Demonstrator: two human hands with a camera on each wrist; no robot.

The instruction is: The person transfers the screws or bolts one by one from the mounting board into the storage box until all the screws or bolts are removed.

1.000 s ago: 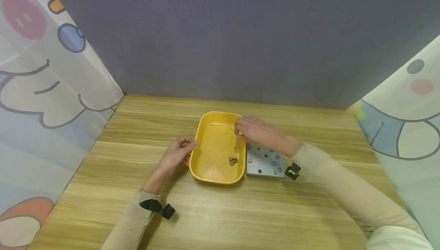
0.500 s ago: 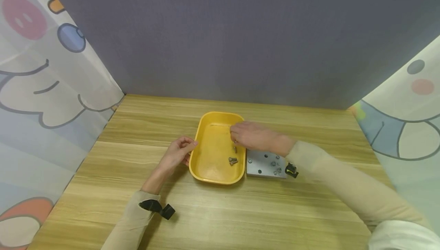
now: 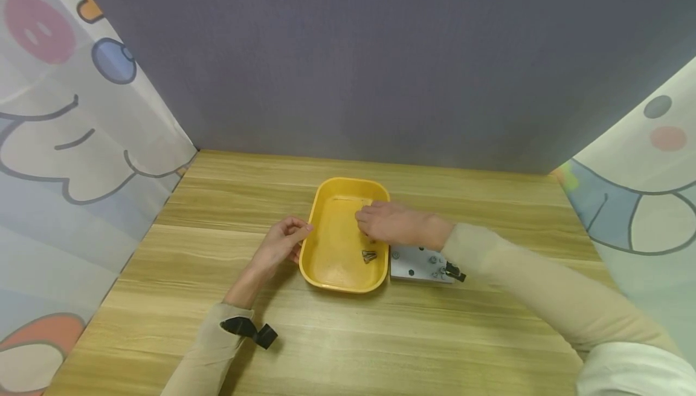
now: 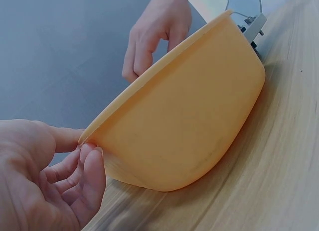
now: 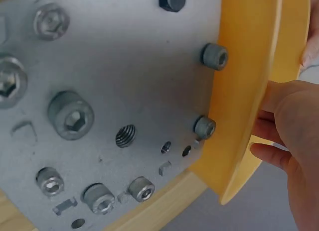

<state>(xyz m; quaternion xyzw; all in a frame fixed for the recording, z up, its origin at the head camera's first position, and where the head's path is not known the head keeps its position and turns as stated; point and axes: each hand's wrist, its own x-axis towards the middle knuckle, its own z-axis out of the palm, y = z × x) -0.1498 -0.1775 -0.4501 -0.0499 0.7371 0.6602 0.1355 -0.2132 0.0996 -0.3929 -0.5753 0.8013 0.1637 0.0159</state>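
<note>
One left hand [image 3: 280,243], one right hand [image 3: 399,225], one yellow tray [image 3: 336,236], one metal plate [image 5: 149,57] and at least eight socket-head screws [image 5: 71,115] are showing.

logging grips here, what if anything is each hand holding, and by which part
The left hand pinches the yellow tray by its rim. Whether the right hand, inside the tray, holds anything cannot be told: its grip is hidden.
</note>
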